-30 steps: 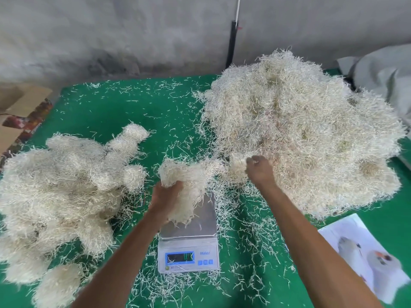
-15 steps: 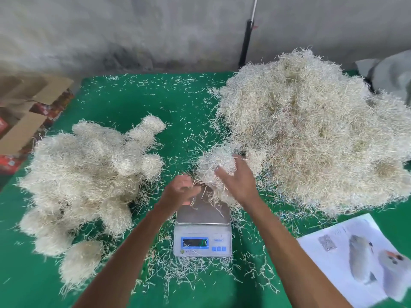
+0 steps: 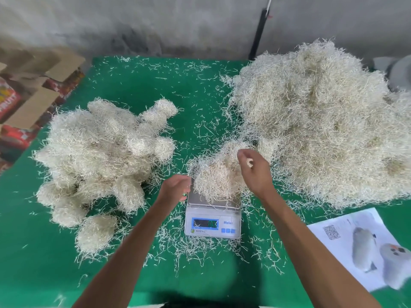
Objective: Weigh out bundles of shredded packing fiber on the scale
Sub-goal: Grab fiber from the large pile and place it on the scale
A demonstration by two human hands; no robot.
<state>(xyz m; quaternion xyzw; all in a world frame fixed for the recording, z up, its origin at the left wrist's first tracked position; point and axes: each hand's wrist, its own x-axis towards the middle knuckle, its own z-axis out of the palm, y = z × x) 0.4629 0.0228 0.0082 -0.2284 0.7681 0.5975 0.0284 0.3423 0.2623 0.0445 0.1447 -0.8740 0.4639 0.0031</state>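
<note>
Head view looks down on a green table [image 3: 133, 85], where a fiber bundle [image 3: 216, 174] sits on the scale [image 3: 212, 221], hiding most of its pan. The scale's display is too blurred to read. The right hand [image 3: 255, 172] hovers beside the bundle, fingers curled; whether it pinches strands I cannot tell. The left hand [image 3: 174, 188] hangs loosely curled, holding nothing. The big pile [image 3: 329, 121] runs off the right edge.

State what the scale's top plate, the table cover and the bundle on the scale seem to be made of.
Scale plate: likely brushed metal, grey sheen. Table cover: green, matte, probably felt or fabric. Bundle: thin pale shreds, paper or wood fiber; unclear which.
</note>
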